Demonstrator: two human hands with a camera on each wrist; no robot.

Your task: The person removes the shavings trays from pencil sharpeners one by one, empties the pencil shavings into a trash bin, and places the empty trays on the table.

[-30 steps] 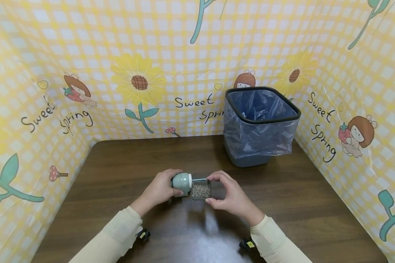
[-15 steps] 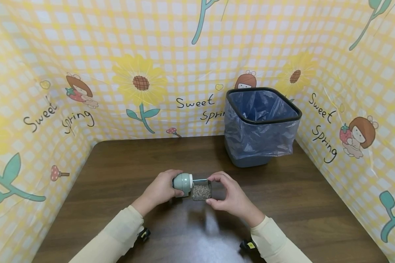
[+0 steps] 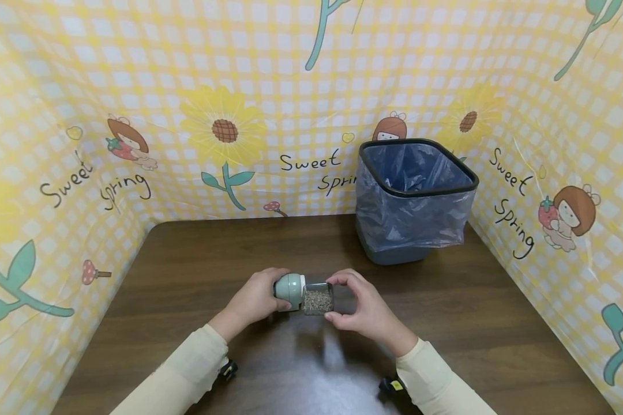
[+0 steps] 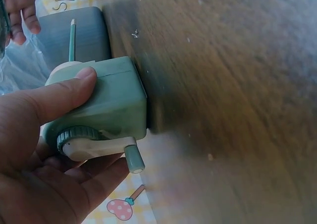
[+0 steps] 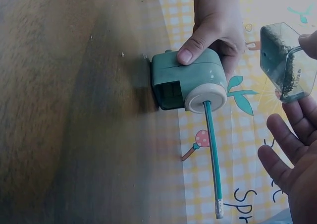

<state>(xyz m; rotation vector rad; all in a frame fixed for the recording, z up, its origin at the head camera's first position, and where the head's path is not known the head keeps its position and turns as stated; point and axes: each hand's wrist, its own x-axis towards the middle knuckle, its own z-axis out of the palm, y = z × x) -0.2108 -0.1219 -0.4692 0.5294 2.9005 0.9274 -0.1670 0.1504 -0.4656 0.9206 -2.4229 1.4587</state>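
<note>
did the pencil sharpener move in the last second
No: in the head view, the pencil sharpener keeps its place relative to the bin, no visible shift either way.

Pencil in sharpener — bin behind

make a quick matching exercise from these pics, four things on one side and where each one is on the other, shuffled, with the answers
1. green sharpener
2. pencil
3. clear box
4. lined bin

A. sticking out of a white ring
B. at the far right of the table
C. held in the right hand
D. held in the left hand

Pairs: 1-D, 2-A, 3-C, 4-B
</note>
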